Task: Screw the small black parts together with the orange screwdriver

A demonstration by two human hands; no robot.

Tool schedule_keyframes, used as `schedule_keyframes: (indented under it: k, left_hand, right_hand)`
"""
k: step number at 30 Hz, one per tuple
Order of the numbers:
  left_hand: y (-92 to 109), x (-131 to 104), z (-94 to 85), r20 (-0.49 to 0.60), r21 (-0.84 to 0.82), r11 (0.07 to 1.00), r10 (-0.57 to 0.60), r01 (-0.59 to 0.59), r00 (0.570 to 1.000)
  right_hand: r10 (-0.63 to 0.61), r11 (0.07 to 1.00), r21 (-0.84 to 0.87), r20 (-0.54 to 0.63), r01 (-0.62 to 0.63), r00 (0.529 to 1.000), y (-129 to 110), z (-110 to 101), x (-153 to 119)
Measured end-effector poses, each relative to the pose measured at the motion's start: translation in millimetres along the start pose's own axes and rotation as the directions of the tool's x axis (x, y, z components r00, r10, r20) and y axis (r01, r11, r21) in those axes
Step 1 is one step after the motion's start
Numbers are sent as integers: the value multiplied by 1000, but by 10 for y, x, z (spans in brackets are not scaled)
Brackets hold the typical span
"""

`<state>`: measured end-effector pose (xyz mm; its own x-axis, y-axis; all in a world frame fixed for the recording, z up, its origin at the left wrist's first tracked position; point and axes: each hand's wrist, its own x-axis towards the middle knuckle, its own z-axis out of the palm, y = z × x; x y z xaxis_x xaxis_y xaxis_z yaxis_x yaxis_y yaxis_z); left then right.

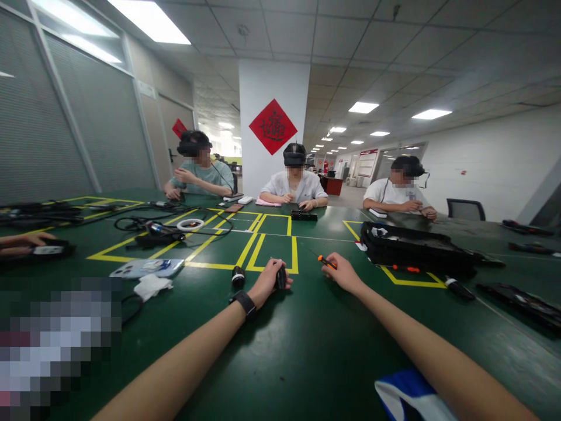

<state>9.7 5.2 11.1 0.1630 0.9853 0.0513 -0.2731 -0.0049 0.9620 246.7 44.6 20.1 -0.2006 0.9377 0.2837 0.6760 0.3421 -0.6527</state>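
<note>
My left hand (268,283), with a dark band on its wrist, is closed around a small black object (281,277) whose kind I cannot make out. To its right, my right hand (344,273) grips a screwdriver (328,262) by its orange and black handle. The thin shaft points up and left, away from the black object. Beside my left wrist a short black cylinder (238,276) stands on the green table (280,351).
An open black case (412,248) lies on the right, near a dark cylinder (459,289). On the left are a phone (146,268), crumpled white tissue (152,286) and tangled black cables (131,223). Several people with headsets sit around the table, which has yellow tape (295,254) outlines.
</note>
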Motion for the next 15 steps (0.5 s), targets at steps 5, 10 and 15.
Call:
schedule_keyframes:
  k: [5,10,15]
  left_hand:
    - [50,-63,-40,113,82,993,81,-90,990]
    - [26,-63,-24,104,90,985,137,-146,985]
    - [-8,-27,-51,43,49,989,137,-139,990]
  right_hand:
    - [68,937,341,41,-78,997,-399,179,-511]
    - [-9,881,472,88,-34,996,-569,298,-839]
    - [15,867,491,154,-90,988,-563,296,-699]
